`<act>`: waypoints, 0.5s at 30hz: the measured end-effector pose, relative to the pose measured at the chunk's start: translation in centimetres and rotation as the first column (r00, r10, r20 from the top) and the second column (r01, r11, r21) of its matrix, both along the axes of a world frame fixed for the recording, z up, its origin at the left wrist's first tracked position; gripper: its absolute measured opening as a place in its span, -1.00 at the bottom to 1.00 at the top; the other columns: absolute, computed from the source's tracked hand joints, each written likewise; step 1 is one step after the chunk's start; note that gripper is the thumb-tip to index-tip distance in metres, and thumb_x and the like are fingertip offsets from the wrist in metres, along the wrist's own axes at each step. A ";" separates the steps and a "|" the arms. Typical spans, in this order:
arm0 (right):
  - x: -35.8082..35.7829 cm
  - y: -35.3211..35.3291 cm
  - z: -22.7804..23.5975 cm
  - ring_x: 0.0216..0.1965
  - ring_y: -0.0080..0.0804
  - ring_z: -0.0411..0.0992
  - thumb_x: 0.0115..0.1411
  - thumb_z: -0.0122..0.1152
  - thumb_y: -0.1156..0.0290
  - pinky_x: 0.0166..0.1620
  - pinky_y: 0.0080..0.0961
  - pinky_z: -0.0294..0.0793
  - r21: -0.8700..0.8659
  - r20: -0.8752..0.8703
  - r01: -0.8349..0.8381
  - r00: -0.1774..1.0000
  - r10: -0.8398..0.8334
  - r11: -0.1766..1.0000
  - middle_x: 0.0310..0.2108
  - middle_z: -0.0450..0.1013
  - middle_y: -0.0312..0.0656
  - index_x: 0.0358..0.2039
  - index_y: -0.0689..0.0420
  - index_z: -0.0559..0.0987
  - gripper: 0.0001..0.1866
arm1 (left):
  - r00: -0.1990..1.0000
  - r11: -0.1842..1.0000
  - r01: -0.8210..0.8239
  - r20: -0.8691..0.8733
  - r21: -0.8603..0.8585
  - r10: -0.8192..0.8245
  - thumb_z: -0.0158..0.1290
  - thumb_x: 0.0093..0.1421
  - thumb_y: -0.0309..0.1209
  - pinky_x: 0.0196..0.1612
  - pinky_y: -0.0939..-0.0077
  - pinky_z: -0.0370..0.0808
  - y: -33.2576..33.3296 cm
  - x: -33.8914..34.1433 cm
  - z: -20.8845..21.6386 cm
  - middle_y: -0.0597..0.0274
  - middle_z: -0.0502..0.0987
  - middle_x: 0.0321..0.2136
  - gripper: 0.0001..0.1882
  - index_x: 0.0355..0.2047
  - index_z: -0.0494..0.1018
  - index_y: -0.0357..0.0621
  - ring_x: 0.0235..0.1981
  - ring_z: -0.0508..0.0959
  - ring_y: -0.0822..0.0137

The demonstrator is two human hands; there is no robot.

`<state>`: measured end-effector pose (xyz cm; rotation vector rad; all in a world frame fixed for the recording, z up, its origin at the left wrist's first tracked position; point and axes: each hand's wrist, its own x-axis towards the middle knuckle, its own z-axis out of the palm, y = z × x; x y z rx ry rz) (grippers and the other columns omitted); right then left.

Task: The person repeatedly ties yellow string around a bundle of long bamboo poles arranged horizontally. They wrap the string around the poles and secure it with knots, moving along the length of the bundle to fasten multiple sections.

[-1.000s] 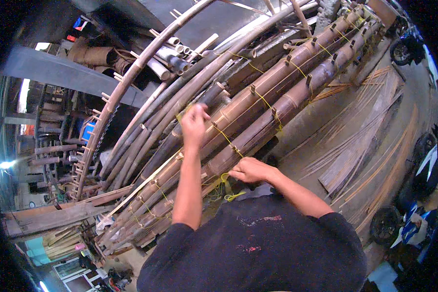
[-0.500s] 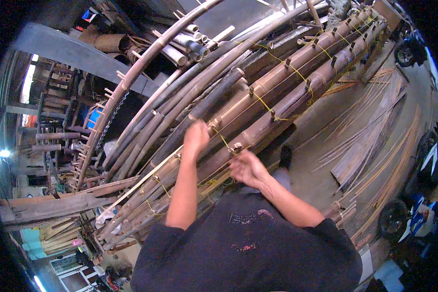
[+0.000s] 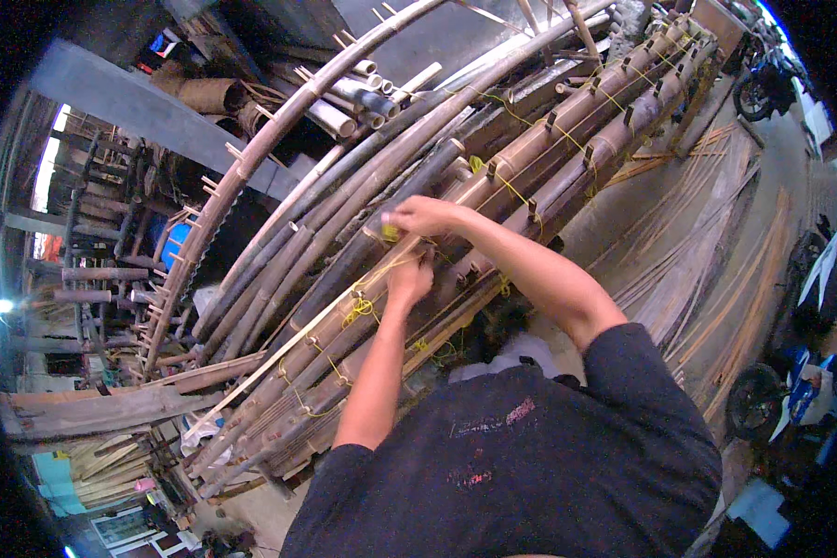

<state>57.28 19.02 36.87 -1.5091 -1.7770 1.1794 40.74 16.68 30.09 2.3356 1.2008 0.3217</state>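
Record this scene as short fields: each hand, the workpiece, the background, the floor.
Left hand: at the pale strip, fingers partly hidden
Right hand: just beyond the left, blurred yellow material at its fingertips
Workpiece: long brown bamboo poles with dark pegs and yellow cord
Background: curved pole with pale pegs
Floor, right: loose strips

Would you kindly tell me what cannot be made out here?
Head view: small yellow thing by the right hand, too blurred to identify.
Head view: fingertips of the left hand, hidden by the hand itself.
Head view: curved, pegged brown bamboo pole, cut off by the top edge.
Head view: marks on black cloth shirt, too small to read.
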 end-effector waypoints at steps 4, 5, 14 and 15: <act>-1.1 -11.9 2.2 -0.35 -0.10 0.48 0.28 0.01 0.23 -0.18 -0.27 0.47 -0.032 0.016 -0.232 0.972 0.233 0.972 -0.43 0.52 0.04 -0.46 0.23 0.56 -0.66 | 0.994 0.999 -0.006 0.107 -0.046 0.011 -0.08 0.28 -0.18 -0.12 0.11 0.44 -0.2 -0.5 0.7 -0.06 0.57 -0.32 -0.69 -0.18 0.53 -0.08 -0.17 0.54 -0.09; -1.2 -15.6 2.0 -0.36 0.04 0.47 0.25 0.04 0.26 -0.17 -0.27 0.48 -0.109 0.179 -0.343 0.916 0.358 0.933 -0.44 0.50 0.08 -0.53 0.22 0.55 -0.67 | 0.997 0.996 -0.082 0.006 -0.038 0.082 -0.06 0.27 -0.21 -0.13 0.15 0.45 -0.7 0.1 1.5 -0.03 0.57 -0.35 -0.72 -0.21 0.54 -0.08 -0.21 0.55 -0.06; -2.5 -19.5 -7.0 -0.47 -0.06 0.48 0.21 0.07 0.20 -0.03 -0.23 0.40 0.433 0.164 -0.025 0.985 -0.052 0.901 -0.60 0.48 -0.06 -0.63 0.14 0.55 -0.64 | 0.902 0.975 -0.215 0.370 -0.061 0.222 -0.15 0.34 -0.25 -0.35 0.28 0.50 7.8 5.9 4.4 0.06 0.57 -0.54 -0.65 -0.30 0.53 -0.26 -0.48 0.59 0.16; -3.1 -19.6 -6.1 -0.48 -0.06 0.47 0.19 0.09 0.21 -0.03 -0.23 0.40 0.454 0.173 -0.039 0.984 -0.045 0.890 -0.62 0.47 -0.07 -0.64 0.13 0.55 -0.66 | 0.947 0.960 -0.258 0.224 0.107 0.229 -0.14 0.32 -0.21 -0.31 0.19 0.50 9.2 5.0 0.3 0.00 0.58 -0.51 -0.64 -0.29 0.53 -0.25 -0.43 0.59 0.05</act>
